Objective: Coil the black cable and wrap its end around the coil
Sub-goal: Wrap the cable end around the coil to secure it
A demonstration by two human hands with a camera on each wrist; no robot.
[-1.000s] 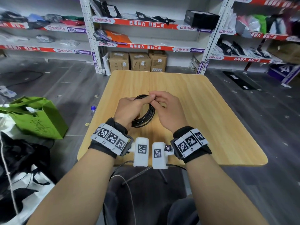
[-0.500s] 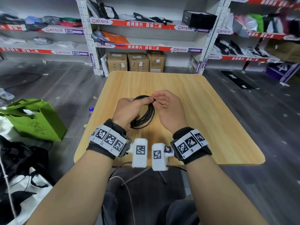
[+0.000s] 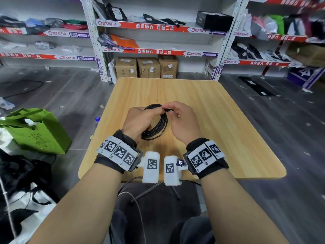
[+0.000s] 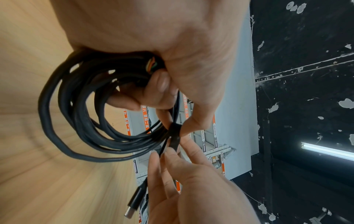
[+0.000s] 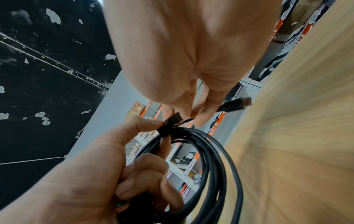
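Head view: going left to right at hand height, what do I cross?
Green bag → blue bottle cap on the floor → left hand gripping the black cable coil → right hand pinching the cable end → bare wooden table.

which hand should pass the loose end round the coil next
Likely the right hand: its fingertips already pinch the cable's loose end by the plug. The left hand grips the coil, so it is busy.
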